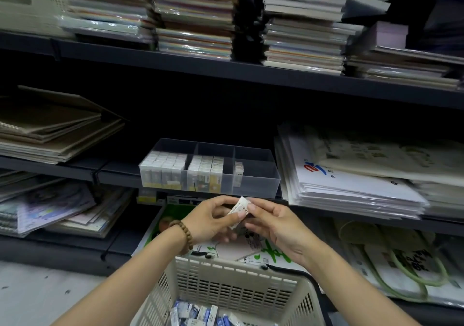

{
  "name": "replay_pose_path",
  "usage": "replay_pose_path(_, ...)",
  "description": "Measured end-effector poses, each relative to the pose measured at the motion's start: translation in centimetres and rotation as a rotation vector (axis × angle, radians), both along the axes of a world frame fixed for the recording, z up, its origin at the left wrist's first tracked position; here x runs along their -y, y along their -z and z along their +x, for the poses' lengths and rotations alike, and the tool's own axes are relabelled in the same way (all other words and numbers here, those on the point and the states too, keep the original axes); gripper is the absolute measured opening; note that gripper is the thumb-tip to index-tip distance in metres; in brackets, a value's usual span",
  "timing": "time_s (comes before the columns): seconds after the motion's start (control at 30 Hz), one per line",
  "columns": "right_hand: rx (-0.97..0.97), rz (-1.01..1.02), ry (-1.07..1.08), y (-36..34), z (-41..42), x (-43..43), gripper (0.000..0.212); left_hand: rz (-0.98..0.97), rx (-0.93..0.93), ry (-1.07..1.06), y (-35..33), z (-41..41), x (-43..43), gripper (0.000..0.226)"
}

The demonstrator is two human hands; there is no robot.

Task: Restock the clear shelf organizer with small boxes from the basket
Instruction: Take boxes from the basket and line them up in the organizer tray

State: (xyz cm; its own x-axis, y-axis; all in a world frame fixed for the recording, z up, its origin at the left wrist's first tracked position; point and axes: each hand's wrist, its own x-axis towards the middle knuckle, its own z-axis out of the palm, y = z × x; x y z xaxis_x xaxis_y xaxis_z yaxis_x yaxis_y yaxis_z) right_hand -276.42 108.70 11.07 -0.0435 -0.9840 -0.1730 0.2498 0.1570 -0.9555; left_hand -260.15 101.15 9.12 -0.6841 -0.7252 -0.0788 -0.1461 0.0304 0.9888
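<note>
A clear shelf organizer (258,182) with three compartments sits on the middle shelf. Its left and middle compartments hold rows of small boxes; the right one holds a few at its left side. Just below its front, my left hand (211,221) and my right hand (273,227) both pinch one small white box (239,210), which is tilted between the fingertips. A cream perforated basket (226,285) stands beneath my forearms, with several small blue-and-white boxes (198,314) lying in its bottom.
Stacks of notebooks fill the top shelf (226,67). Brown sketch pads (55,130) lie left of the organizer and white tote bags (351,175) right of it. Printed bags and pads (62,210) fill the lower shelf. The grey floor (37,295) shows at bottom left.
</note>
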Motion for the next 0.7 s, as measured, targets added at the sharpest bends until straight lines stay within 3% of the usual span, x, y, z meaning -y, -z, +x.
replay_pose_path(0.13, 0.008, -0.01, 0.01, 0.0, -0.2, 0.4, 0.026, 0.022, 0.043, 0.007, -0.5, 0.3, 0.8, 0.057)
replay_pose_path(0.27, -0.039, -0.061, 0.004, -0.7, -0.8, 0.7, 0.031, 0.161, -0.095, 0.037, -0.8, 0.7, 1.6, 0.056)
replay_pose_path(0.4, -0.114, -0.116, 0.022, -1.4, -0.9, 1.3, 0.042, 0.126, -0.168, -0.054, -0.9, 0.1, 1.8, 0.05)
replay_pose_path(0.53, -0.159, -0.141, 0.02, -2.2, -1.2, 2.5, 0.034, 0.106, -0.262, -0.14, -1.0, -0.7, 2.2, 0.05)
replay_pose_path(0.7, -0.232, -0.159, -0.017, -3.1, -1.5, 4.1, 0.028, 0.045, -0.249, -0.195, -1.0, -1.1, 3.3, 0.054)
